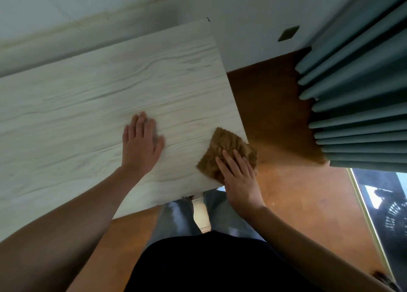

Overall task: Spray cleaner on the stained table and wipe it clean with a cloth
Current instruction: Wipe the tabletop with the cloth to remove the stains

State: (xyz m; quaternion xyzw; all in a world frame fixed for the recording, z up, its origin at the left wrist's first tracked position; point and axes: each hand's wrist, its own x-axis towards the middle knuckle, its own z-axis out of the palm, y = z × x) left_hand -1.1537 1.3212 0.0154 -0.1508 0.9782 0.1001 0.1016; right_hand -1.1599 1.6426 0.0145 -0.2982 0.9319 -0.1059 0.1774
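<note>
The brown cloth (229,144) lies at the near right corner of the pale wood-grain counter (88,97). Its right side seems to reach just past the edge, over the orange-brown floor (286,192). It sits like a diamond, one corner pointing toward the far wall, its longer stretch running left to right. The right hand (240,181) presses on its near half, fingers (226,159) straight and spread, gripping nothing. The left hand (141,146) lies flat on bare counter, near the cloth but apart from it, fingers extended. The grain runs along the counter's length.
</note>
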